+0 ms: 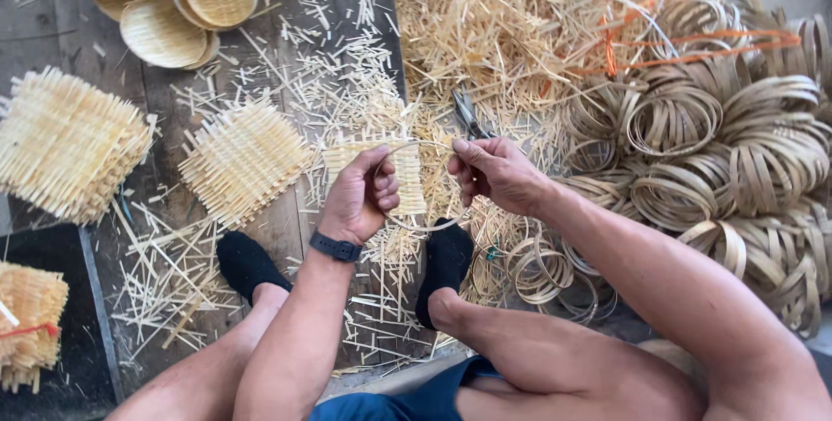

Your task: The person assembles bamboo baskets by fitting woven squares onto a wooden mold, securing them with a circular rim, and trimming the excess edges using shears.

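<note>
Two hands grip one thin bamboo hoop [422, 185] over the plank floor [52, 48]: left hand [360, 197] & right hand [492, 174] pinch its rim; woven mat [379, 171] behind, scissors [468, 115] nearby.

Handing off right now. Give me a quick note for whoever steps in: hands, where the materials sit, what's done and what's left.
Left hand and right hand both grip one thin bamboo ring, held against a small woven mat. Scissors lie just beyond on the offcuts. Spare rings are heaped to the right; more woven mats lie to the left; finished round trays are stacked far left. This mat is not yet ringed or trimmed.
</note>
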